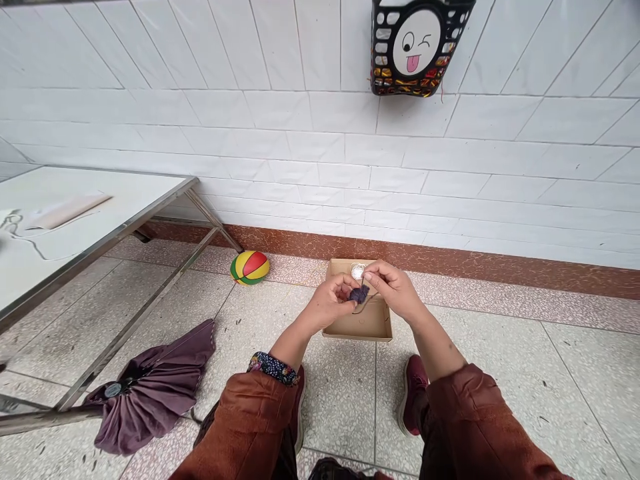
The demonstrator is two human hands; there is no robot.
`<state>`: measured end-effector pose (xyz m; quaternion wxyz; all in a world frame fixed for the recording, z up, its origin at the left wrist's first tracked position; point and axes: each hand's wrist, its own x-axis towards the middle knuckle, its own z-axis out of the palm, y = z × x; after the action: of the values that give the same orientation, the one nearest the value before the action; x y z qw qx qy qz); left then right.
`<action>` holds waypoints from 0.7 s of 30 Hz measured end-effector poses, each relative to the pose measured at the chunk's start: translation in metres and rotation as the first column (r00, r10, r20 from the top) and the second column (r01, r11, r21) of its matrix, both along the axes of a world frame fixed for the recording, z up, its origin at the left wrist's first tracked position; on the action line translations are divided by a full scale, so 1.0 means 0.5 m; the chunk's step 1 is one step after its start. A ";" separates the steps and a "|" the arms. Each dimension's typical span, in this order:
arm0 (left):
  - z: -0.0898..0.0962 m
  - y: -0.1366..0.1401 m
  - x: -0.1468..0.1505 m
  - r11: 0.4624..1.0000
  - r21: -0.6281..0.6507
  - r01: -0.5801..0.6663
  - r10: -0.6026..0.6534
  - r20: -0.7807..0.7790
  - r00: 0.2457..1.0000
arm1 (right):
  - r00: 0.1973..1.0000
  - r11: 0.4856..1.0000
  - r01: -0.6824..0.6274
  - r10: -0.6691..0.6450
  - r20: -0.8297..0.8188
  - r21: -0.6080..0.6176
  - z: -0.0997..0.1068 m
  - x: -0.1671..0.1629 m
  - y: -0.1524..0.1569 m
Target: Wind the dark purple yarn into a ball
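Observation:
My left hand (327,303) is closed around a small dark purple bundle (359,295) that looks like wound yarn. From the right, my right hand (395,290) pinches a thin dark strand (363,281) just above the bundle. Both hands are over a shallow brown cardboard box (360,328) on the floor. Inside its far end lies a round white item (357,271), perhaps a spool of thread, partly covered by my fingers. A loose dark thread hangs below the bundle.
A multicoloured ball (250,267) rests by the wall, near the metal-framed table (150,193). A folded purple umbrella (155,393) lies at the lower left. The black basket (377,47) with a winking face hangs on the tiled wall. My shoes flank the box's near side.

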<state>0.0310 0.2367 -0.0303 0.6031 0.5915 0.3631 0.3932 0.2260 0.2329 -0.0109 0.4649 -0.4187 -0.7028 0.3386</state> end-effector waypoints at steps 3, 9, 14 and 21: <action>0.004 -0.009 0.002 0.996 -0.024 0.089 -0.086 0.111 0.990 | 0.996 0.996 0.080 -0.078 0.047 -0.047 -0.026 0.001 0.015; -0.001 0.007 -0.004 0.986 -0.135 -0.096 0.138 0.350 0.927 | 0.958 0.997 0.001 0.022 0.284 -0.080 -0.073 -0.026 0.016; -0.008 0.025 -0.013 0.955 -0.086 -0.284 0.296 0.223 0.929 | 0.914 0.988 -0.154 0.141 0.380 0.003 -0.055 -0.046 -0.005; -0.010 0.017 -0.010 0.971 0.092 -0.220 0.230 -0.112 0.967 | 0.963 0.983 -0.178 0.165 0.211 0.043 0.019 -0.025 -0.024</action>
<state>0.0259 0.2451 -0.0355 0.5076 0.5926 0.4482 0.4363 0.2137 0.2209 -0.0016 0.3709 -0.3748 -0.7909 0.3104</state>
